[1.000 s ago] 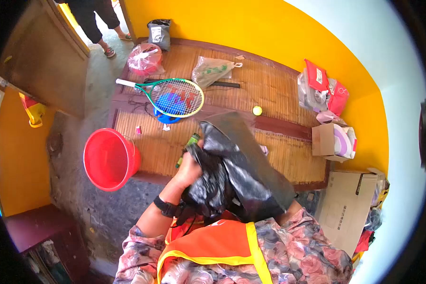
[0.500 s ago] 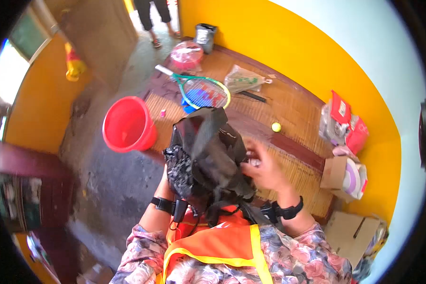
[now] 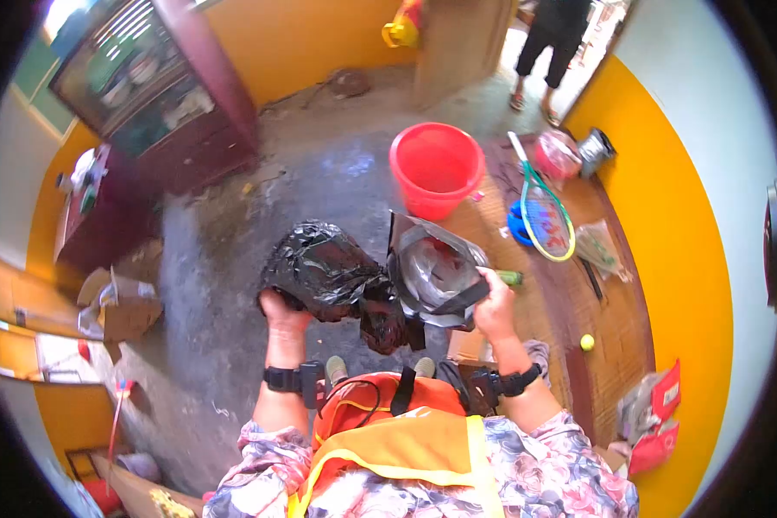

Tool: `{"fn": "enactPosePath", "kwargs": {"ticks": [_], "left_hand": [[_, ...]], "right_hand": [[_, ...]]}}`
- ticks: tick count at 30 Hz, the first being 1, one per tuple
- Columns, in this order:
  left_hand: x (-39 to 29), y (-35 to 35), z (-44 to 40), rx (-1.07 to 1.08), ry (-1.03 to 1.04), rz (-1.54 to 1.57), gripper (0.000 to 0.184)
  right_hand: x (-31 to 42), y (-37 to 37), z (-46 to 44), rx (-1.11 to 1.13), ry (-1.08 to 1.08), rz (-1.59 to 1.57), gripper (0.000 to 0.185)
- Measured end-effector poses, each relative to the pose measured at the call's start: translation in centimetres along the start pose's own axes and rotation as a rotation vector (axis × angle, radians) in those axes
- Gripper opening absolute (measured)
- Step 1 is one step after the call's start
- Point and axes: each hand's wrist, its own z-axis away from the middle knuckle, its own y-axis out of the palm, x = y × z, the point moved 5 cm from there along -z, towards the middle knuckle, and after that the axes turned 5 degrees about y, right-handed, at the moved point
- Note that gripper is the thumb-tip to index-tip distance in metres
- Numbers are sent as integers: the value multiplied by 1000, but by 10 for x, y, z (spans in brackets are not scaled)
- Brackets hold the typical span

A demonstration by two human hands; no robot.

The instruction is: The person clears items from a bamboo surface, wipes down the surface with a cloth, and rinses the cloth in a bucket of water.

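The left hand (image 3: pixel 287 312) grasps a crumpled black plastic bag (image 3: pixel 315 263); the right hand (image 3: pixel 495 306) pinches the rim of a dark open bag (image 3: pixel 440 269) beside it, both above the floor (image 3: pixel 233 337). The step in hand looks like managing the two bags together; moving either calls for a steady grip on that rim. At right, a slatted platform (image 3: pixel 551 328) bears a tennis racket (image 3: pixel 546 216) and a yellow ball (image 3: pixel 587 343). A red bucket (image 3: pixel 430 205) stands farther off; a person (image 3: pixel 551 52) is in the far doorway.
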Motion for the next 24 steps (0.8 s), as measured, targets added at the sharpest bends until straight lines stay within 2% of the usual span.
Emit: {"fn": "enactPosePath", "kwargs": {"ticks": [1, 3, 4, 5, 7, 8, 10, 11, 12, 14, 15, 17, 18, 19, 20, 22, 23, 24], "left_hand": [[-22, -1, 9, -13, 37, 13, 46], [-77, -14, 21, 69, 200, 23, 43], [-96, -25, 30, 100, 206, 75, 43], [-111, -33, 40, 88, 248, 84, 43], [-137, -42, 57, 115, 384, -242, 42], [-153, -47, 71, 186, 599, -785, 39], [-173, -59, 88, 314, 632, -1270, 36], [-183, -65, 97, 395, 482, -1186, 37], [-186, -103, 91, 312, 380, -1066, 38], [-206, -184, 81, 219, 292, -1389, 34], [-228, -190, 87, 164, 316, -1385, 34], [-263, -191, 93, 75, 311, -1568, 26], [-276, -194, 94, 9, 419, -1726, 26], [-291, -197, 93, -32, 430, -1718, 26], [-306, -199, 90, -54, 395, -1886, 27], [-328, -211, 76, -74, 115, -1920, 32], [-341, -215, 71, -38, -175, -1868, 34], [-355, -218, 69, -1, -465, -1821, 38]], "right_hand": [[15, 21, 0, 0, -163, 17, 40], [20, 88, 2, 130, -93, -110, 31], [32, 121, 8, 322, 22, -173, 23], [50, 147, 15, 358, -5, -174, 23], [85, 213, 43, 664, 145, -424, 32], [106, 244, 59, 781, 181, -481, 27], [160, 294, 97, 974, 241, -706, 17], [186, 315, 115, 1041, 295, -787, 14], [202, 335, 127, 1105, 277, -765, 14], [227, 372, 151, 1305, 294, -741, 17], [248, 386, 168, 1360, 286, -723, 17], [287, 410, 210, 1517, 139, -435, 12], [281, 435, 225, 1519, -75, -370, 14], [298, 444, 243, 1627, -52, -269, 14], [306, 461, 249, 1644, -4, -252, 16], [323, 483, 250, 1646, 137, -291, 17], [338, 498, 245, 1629, 227, -341, 18], [351, 516, 239, 1610, 164, -385, 19]]}}
